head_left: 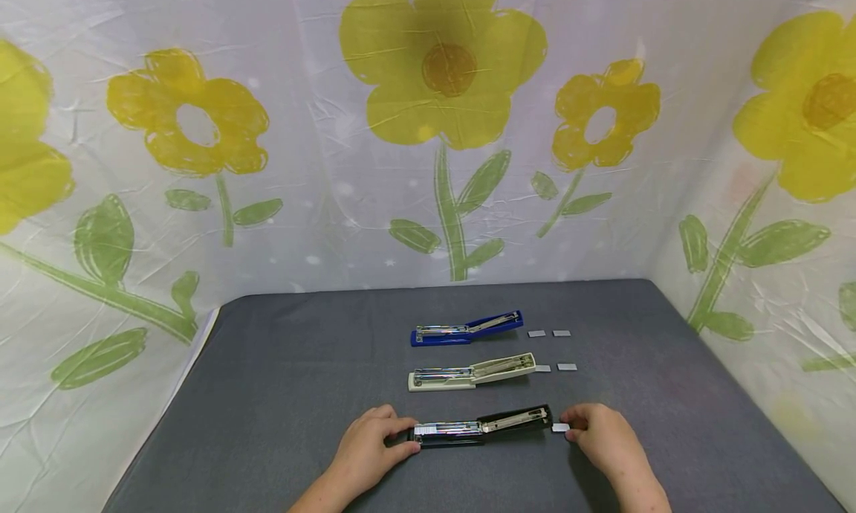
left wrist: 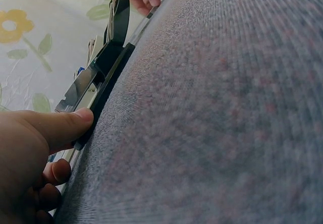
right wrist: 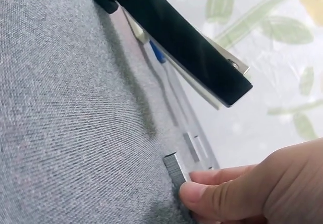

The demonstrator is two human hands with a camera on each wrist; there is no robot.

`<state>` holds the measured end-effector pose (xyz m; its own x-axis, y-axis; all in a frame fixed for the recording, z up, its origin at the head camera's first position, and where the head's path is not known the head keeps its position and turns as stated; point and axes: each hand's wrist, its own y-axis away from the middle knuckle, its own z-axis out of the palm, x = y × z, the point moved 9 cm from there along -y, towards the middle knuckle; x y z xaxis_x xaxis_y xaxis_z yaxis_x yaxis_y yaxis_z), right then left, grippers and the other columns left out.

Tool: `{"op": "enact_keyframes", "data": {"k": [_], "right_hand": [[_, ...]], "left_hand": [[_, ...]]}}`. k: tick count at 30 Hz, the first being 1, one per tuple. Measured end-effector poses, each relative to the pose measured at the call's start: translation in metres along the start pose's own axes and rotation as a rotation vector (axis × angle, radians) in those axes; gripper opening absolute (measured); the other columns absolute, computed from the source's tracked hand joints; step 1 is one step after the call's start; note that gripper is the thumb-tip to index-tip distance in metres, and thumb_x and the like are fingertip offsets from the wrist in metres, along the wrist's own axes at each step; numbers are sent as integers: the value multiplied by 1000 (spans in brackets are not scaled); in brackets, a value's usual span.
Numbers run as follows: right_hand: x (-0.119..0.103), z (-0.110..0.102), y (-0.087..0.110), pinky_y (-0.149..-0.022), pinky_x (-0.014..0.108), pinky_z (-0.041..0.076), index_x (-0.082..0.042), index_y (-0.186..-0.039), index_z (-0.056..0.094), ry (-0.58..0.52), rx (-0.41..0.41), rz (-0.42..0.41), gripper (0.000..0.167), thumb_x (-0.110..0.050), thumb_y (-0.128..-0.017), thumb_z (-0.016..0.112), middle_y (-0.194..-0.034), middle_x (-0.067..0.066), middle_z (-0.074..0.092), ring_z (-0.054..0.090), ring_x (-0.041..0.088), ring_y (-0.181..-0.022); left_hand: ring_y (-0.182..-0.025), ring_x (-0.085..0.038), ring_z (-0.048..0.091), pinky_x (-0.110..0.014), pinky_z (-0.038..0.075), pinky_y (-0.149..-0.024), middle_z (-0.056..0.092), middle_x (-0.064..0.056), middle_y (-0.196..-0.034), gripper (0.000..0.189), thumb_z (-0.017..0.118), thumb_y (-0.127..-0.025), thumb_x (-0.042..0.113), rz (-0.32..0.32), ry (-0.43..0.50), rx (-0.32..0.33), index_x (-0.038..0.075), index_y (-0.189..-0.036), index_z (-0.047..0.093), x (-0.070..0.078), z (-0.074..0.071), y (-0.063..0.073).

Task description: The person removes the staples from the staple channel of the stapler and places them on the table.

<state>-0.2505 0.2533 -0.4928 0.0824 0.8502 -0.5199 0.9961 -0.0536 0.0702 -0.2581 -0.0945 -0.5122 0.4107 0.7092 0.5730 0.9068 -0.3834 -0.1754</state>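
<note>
A black stapler (head_left: 449, 429) lies opened out on the grey cloth, its lid swung over to the right and tilted up. At its left end, my left hand (head_left: 371, 447) grips the base between thumb and fingers; in the left wrist view the thumb (left wrist: 75, 125) presses on the base's near side. To the right of the raised lid, my right hand (head_left: 605, 440) pinches a small silver strip of staples (head_left: 560, 427) by its right end. The right wrist view has this strip (right wrist: 175, 168) low at the cloth, below the black lid (right wrist: 176, 37).
Behind, a cream stapler (head_left: 443, 379) and a blue stapler (head_left: 441, 336) lie opened the same way. Two staple strips (head_left: 566, 367) sit right of the cream one, two more (head_left: 562, 333) right of the blue one. A flowered curtain (head_left: 321, 201) hangs behind the table.
</note>
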Motion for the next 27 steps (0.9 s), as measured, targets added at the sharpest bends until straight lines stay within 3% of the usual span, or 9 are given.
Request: {"op": "enact_keyframes", "data": {"k": [5, 11, 17, 27], "right_hand": [[-3, -4, 0, -77, 50, 50, -9, -95, 77, -8, -1, -19, 17, -6, -80, 84, -83, 1, 72, 66, 20, -80], [-13, -18, 1, -69, 44, 48, -6, -100, 76, 18, 45, -78, 24, -10, -78, 86, -79, -1, 64, 58, 18, -72], [-26, -29, 5, -75, 47, 49, -5, -106, 76, 38, 78, -126, 29, -13, -80, 86, -87, 2, 64, 62, 23, -81], [-53, -42, 8, -65, 35, 46, -5, -115, 75, -102, 52, -126, 41, -24, -81, 89, -99, 4, 68, 57, 12, -71]], "left_hand": [[-65, -2, 35, -24, 32, -59, 44, 16, -73, 31, 84, -84, 40, 4, 5, 4, 23, -110, 81, 0, 0, 0], [-64, -2, 36, -23, 32, -58, 44, 16, -73, 30, 84, -84, 40, 0, 8, -1, 23, -110, 81, -1, 0, 0], [-63, -2, 35, -23, 32, -57, 43, 16, -72, 29, 85, -84, 39, 14, 14, 16, 23, -108, 82, 0, -2, 0], [-63, -3, 35, -24, 31, -58, 43, 15, -72, 30, 84, -84, 38, -5, 13, -6, 23, -110, 82, -3, 2, 0]]}}
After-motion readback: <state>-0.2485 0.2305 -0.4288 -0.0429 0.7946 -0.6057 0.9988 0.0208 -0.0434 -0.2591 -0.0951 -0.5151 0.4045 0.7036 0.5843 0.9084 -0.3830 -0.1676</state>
